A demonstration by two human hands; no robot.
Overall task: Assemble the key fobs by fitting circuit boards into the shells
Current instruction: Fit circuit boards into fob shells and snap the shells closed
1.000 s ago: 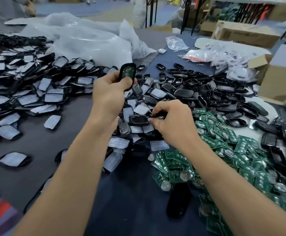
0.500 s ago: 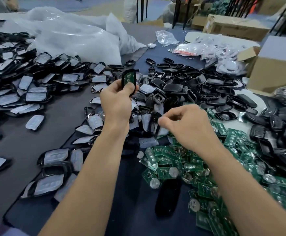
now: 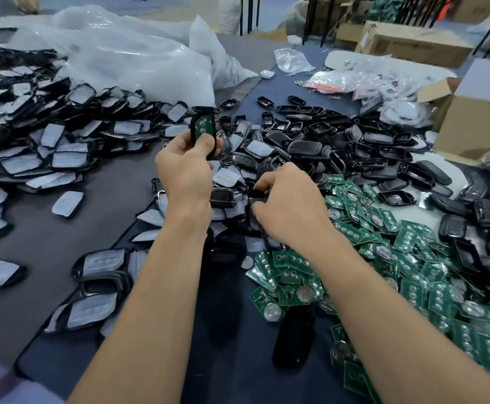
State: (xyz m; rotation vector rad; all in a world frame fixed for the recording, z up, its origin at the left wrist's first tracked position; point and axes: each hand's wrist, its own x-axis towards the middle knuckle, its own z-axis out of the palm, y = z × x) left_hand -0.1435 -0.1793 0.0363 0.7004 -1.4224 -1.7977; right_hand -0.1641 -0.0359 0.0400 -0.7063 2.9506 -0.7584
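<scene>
Step in hand: closing one fob. Item held: black oval plastic shell half (image 3: 203, 112), raised above the dark grey table (image 3: 107, 205), with a green rectangular circuit board (image 3: 202, 125) seated in its cavity, contact face toward the camera. Left hand (image 3: 183, 173): fingers curled round the shell's lower end, thumb pressed on the board's lower edge. Right hand (image 3: 289, 202): low at the near edge of the pile of black plastic shells (image 3: 325, 141), fingers (image 3: 267, 182) curled down and pinching a loose black shell piece (image 3: 257, 194); its exact type is too dark to tell. Heap of spare green circuit boards (image 3: 383, 237): just right of that hand, untouched. Next move, by judgement: lift the picked piece, align it over the loaded half, press shut evenly.
</scene>
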